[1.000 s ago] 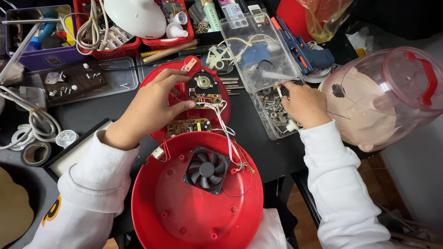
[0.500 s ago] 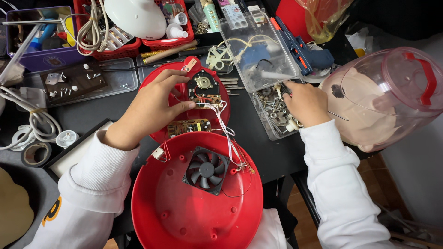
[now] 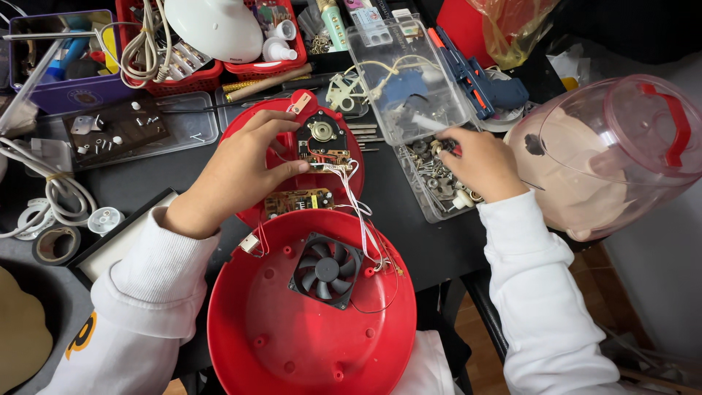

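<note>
Round red plastic shell (image 3: 307, 344), left hand (image 3: 241, 172).

Appliance shell (image 3: 292, 344) red; fan (image 3: 326, 270) black; circuit board (image 3: 296, 202) green; sleeves (image 3: 537, 292) white; glue gun (image 3: 475, 77) blue, orange trim; jar (image 3: 621, 153) clear pinkish, red handle.

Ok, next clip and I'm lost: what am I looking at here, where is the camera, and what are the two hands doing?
The camera sits on a person's head and looks down at a cluttered dark workbench. No robot: just two bare hands in white sleeves. In front lies an opened red appliance: a round red shell with a small black fan, joined by thin wires to a second red half carrying circuit boards. The left hand rests on that half, fingers beside the upper board. The right hand reaches into a clear plastic tray of small metal parts; what it pinches is too small to tell. At right is a clear pinkish dome.
</note>
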